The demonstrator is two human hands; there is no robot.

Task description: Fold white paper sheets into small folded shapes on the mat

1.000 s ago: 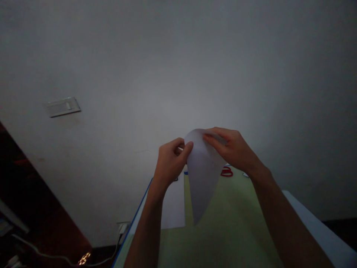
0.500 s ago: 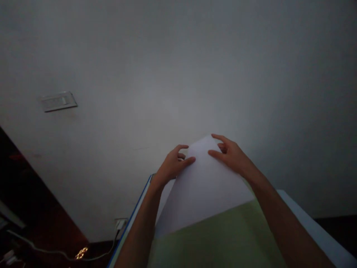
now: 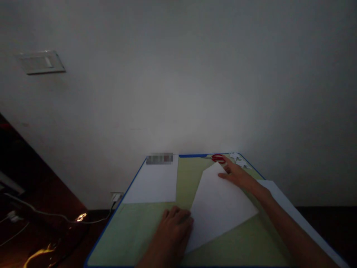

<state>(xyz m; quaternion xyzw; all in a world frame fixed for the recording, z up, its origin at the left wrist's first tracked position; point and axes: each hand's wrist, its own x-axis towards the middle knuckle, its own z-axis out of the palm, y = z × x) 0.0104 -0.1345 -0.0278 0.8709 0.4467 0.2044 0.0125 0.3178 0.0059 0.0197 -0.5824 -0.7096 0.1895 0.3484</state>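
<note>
A white sheet of paper (image 3: pixel 220 208) with a slanted, pointed top lies at an angle over the pale green table (image 3: pixel 134 230). My left hand (image 3: pixel 177 227) is at its lower left edge, fingers curled and pressed together there. At the upper right edge, my right hand (image 3: pixel 237 175) has its thumb on the top face and other fingers around the edge, partly hidden. Just beyond its fingertips lies a pair of red-handled scissors (image 3: pixel 218 159); whether the index finger touches the handle I cannot tell.
Another white sheet (image 3: pixel 153 184) lies at the table's back left, with a blurred strip (image 3: pixel 159 158) above it. Cut paper scraps (image 3: pixel 239 160) sit at the back right corner. White material (image 3: pixel 275 190) lies along the right side. The wall (image 3: pixel 178 82) stands behind.
The view has tilted down and shows more of the table. The paper has lowered toward the table, and my left hand has moved from its top to its lower left edge.
</note>
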